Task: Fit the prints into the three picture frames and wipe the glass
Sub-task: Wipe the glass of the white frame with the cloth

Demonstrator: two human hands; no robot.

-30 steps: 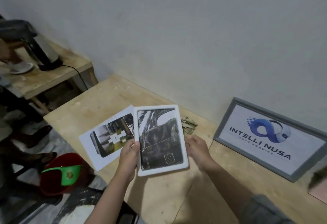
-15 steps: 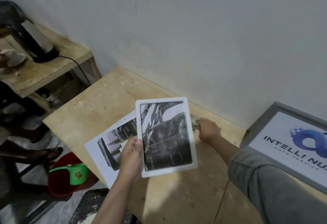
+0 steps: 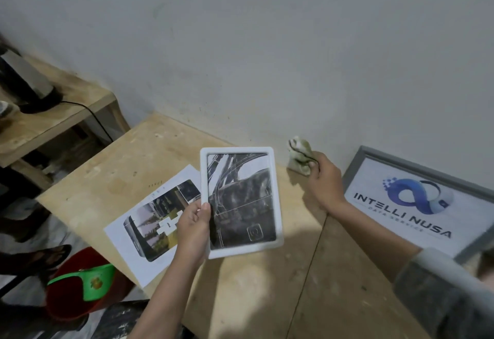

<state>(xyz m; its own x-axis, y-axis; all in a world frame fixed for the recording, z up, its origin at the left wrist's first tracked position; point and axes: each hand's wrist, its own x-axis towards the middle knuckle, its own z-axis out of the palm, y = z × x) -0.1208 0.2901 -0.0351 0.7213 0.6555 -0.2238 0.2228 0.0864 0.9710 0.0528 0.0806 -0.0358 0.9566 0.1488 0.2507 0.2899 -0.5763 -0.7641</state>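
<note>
My left hand grips the left edge of a white picture frame with a dark print behind its glass, held face up above the wooden table. Off to the right, near the wall, my right hand holds a crumpled pale green cloth lifted off the table. A loose print on white paper lies flat on the table under my left hand. A grey frame with a blue logo print leans against the wall at the right.
A lower wooden bench at the left carries a dark appliance with a black cord. A red bucket with a green scoop stands on the floor by the table's left edge. A person's foot shows at far left.
My right hand left the white frame, reached to the cloth by the wall and picked it up. My left hand now holds the frame alone.
</note>
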